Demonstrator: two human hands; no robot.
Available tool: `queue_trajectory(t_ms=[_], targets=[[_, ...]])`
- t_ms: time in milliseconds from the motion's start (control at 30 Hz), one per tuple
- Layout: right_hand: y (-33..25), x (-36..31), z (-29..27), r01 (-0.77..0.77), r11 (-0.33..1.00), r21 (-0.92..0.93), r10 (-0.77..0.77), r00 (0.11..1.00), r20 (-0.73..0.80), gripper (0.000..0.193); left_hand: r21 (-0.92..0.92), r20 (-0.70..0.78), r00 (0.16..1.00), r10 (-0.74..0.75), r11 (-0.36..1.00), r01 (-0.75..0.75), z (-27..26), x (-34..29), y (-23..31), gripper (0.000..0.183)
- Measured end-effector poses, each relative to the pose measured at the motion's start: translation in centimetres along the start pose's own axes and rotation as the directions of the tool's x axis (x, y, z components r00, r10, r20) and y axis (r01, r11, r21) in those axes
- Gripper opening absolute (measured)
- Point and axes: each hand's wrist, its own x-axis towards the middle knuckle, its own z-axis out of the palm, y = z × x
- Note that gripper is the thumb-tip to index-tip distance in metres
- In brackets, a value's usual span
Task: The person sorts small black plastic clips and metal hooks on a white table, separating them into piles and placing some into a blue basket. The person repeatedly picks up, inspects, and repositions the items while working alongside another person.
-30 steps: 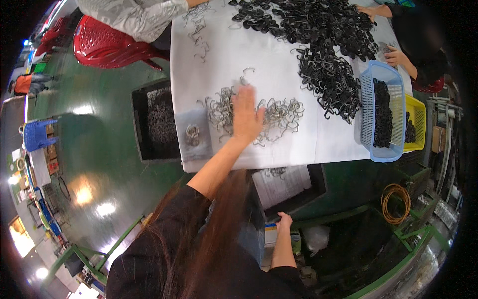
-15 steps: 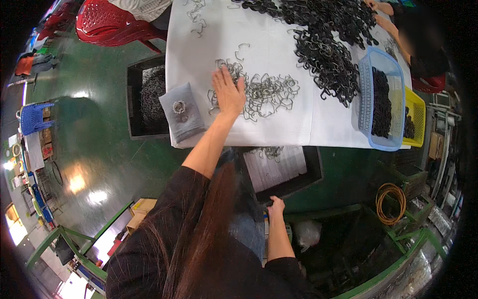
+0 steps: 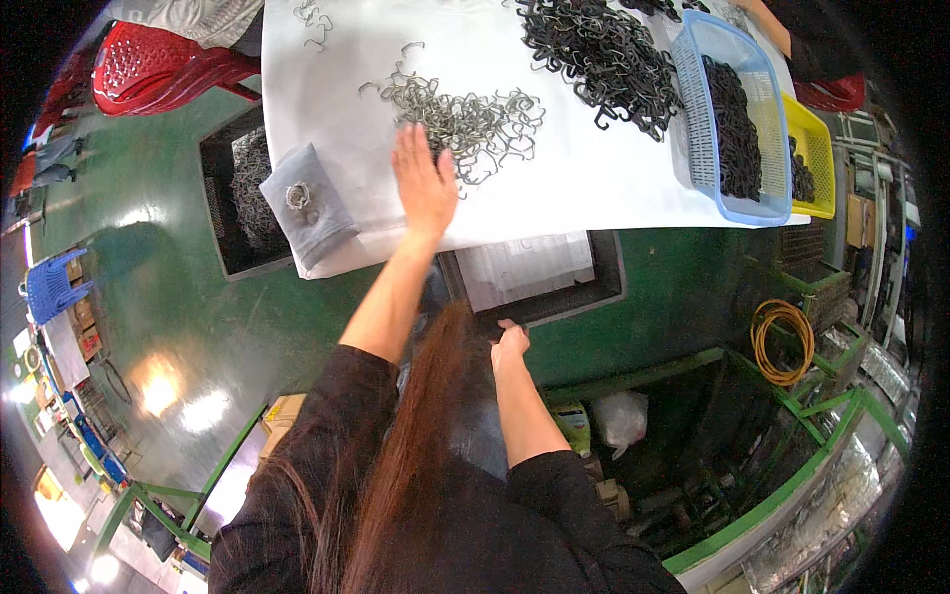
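Observation:
My left hand (image 3: 427,188) lies flat on the white-covered table with its fingers spread, holding nothing. Its fingertips touch the near-left side of a loose pile of silver metal hooks (image 3: 465,119). Below the table edge, my right hand (image 3: 510,343) is closed on the near rim of a black crate (image 3: 564,303). Pale sheeting (image 3: 524,272) lines this crate, and the tabletop hides its far part. Black-coated hooks (image 3: 604,64) form a larger heap farther right on the table.
A grey cloth pad (image 3: 322,233) with a small ring-shaped thing lies at the table's left corner. Blue (image 3: 747,203) and yellow (image 3: 817,148) baskets hold black hooks at the right. Another crate (image 3: 218,218) stands left on the floor. A person's arm (image 3: 767,22) shows at far right.
My left hand has come back from the pile's middle to its near-left side. The whole view has shifted, and hooks seen earlier in the crate are now mostly hidden by the table edge.

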Motion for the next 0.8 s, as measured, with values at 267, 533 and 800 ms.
queue_trajectory(t_ms=[267, 533, 800], targets=[[-1.1, -3.0, -0.1, 0.058, 0.998, -0.012, -0.057, 0.994, 0.09, 0.044, -0.295, 0.222, 0.975, -0.018, 0.952, 0.085, -0.2, -7.6, 9.5, 0.06], [-0.9, -2.7, -0.2, 0.043, 0.999, 0.028, -0.043, 0.999, -0.018, 0.053, 0.025, -0.115, 0.974, -0.196, 0.979, 0.2, -1.7, 5.7, -5.3, 0.058], [-0.9, -1.7, -1.1, 0.009, 0.998, 0.057, -0.013, 0.998, 0.055, 0.083, -0.138, 0.345, 0.848, 0.402, 0.915, -0.378, 0.5, 16.4, -5.5, 0.053]])
